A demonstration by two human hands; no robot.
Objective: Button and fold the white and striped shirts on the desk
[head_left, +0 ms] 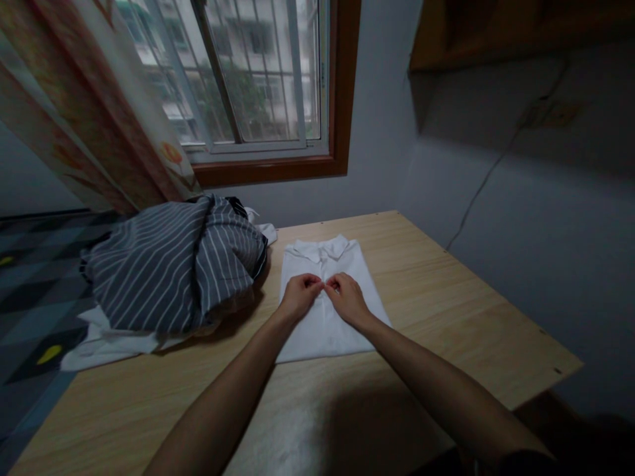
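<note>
A white collared shirt [342, 337] lies folded into a rectangle on the wooden table, its collar pointing away from me toward the window. My left hand [300, 295] and my right hand [346, 297] meet over the middle of its front, below the collar. Both hands have thumb and fingers pinched together at the shirt's front placket, fingertips almost touching. The bit of fabric between the fingertips is too small to make out clearly, and any button there is hidden.
A heap of clothes with a grey striped garment [163, 264] on top sits at the table's left. The wooden table [446, 311] reaches toward the wall. Beyond are a barred window [258, 79], a flowered curtain [99, 99], a shelf [476, 39] and a hanging cable [479, 192].
</note>
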